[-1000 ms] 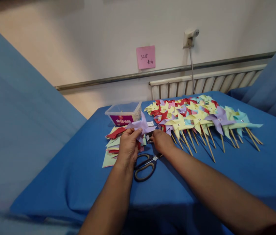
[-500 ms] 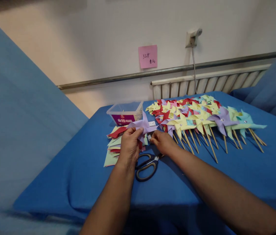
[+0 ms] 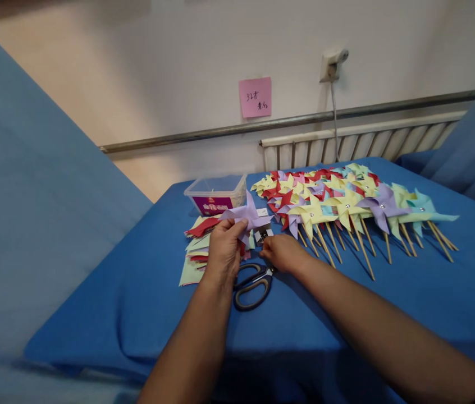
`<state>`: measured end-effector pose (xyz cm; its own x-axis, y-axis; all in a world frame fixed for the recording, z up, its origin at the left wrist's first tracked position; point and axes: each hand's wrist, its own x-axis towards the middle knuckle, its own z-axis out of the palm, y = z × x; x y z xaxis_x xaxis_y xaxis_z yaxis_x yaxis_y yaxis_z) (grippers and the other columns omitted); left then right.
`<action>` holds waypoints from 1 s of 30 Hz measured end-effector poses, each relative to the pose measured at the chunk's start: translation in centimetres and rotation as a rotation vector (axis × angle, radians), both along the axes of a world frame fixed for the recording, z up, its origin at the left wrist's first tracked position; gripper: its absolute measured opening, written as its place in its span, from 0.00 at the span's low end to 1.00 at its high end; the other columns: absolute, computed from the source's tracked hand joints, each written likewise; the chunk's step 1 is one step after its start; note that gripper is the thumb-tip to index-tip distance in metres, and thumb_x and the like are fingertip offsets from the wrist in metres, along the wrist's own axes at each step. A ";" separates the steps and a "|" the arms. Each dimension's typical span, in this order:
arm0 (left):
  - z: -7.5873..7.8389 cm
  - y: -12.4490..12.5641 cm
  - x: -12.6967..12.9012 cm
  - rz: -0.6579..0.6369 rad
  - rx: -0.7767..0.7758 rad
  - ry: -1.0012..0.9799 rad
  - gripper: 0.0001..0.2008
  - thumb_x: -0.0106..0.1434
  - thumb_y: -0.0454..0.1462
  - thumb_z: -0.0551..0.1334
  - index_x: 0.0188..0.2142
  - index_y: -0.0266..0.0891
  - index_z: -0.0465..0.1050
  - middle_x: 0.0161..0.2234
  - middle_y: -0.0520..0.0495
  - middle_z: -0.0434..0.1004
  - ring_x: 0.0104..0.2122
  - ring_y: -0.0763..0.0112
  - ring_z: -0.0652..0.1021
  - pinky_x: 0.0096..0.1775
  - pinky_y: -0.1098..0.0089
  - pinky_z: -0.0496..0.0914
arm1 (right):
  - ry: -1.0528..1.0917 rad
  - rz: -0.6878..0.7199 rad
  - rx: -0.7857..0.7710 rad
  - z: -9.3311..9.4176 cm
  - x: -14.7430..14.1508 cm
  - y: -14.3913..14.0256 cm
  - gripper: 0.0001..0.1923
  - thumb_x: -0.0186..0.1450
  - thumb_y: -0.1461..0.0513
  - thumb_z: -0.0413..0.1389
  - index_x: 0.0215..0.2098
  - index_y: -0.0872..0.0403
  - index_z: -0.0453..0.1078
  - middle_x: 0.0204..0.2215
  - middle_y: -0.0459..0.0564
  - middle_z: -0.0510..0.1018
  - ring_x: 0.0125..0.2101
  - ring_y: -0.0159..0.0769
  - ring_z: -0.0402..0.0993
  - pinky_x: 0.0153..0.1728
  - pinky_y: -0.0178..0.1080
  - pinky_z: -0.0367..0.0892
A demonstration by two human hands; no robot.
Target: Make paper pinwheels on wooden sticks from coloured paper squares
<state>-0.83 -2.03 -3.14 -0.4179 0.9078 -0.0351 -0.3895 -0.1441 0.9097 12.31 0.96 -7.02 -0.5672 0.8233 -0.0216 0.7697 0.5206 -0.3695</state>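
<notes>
Soft, even indoor light fills the room, brightest on the pale wall (image 3: pixel 178 67), which warms to a peach tone toward the upper left. No hard glare shows anywhere; the blue cloth on the desk (image 3: pixel 389 292) reads evenly lit on top and falls into deep shadow along its near, hanging edge. Faint, diffuse shadows lie beneath both forearms and under the scissors (image 3: pixel 254 283). The wide lens bends the wall rail (image 3: pixel 296 119) into a shallow arc and stretches the blue surfaces at both sides. Focus is fair at centre, yet the writing on the pink note (image 3: pixel 255 97) stays illegible, and the left foreground looks smeared and soft.
</notes>
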 end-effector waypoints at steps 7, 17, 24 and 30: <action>0.1 -0.1 0.1 0.000 -0.009 0.003 0.13 0.41 0.34 0.72 0.26 0.34 0.73 0.23 0.50 0.76 0.23 0.75 0.75 0.30 0.73 0.70 | -0.063 -0.080 -0.001 0.1 0.0 0.3 0.13 0.65 0.55 0.53 0.38 0.54 0.75 0.35 0.55 0.81 0.37 0.42 0.77 0.33 0.37 0.62; 0.1 -0.1 0.1 -0.004 -0.001 0.006 0.13 0.41 0.34 0.73 0.27 0.34 0.73 0.22 0.51 0.75 0.22 0.75 0.74 0.27 0.74 0.68 | 0.036 0.016 -0.077 0.0 0.2 0.1 0.12 0.66 0.55 0.54 0.35 0.52 0.76 0.33 0.50 0.81 0.35 0.37 0.75 0.31 0.34 0.59; 0.1 -0.2 0.1 -0.002 -0.001 0.009 0.12 0.41 0.34 0.72 0.26 0.34 0.73 0.21 0.51 0.75 0.21 0.75 0.73 0.26 0.74 0.67 | 0.035 -0.003 -0.046 -0.1 0.4 0.2 0.08 0.63 0.58 0.57 0.36 0.53 0.75 0.34 0.50 0.81 0.35 0.38 0.74 0.31 0.35 0.59; 0.1 -0.1 0.1 -0.005 0.005 0.004 0.12 0.42 0.33 0.72 0.26 0.34 0.73 0.22 0.51 0.75 0.21 0.76 0.73 0.26 0.75 0.67 | 0.194 0.119 -0.149 -0.4 0.9 -0.1 0.04 0.61 0.63 0.56 0.33 0.52 0.73 0.29 0.44 0.79 0.29 0.31 0.71 0.27 0.32 0.56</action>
<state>-0.75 -2.18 -3.08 -0.4132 0.9102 -0.0285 -0.3863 -0.1468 0.9106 13.16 0.88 -7.40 -0.6650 0.7466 -0.0189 0.6139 0.5320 -0.5832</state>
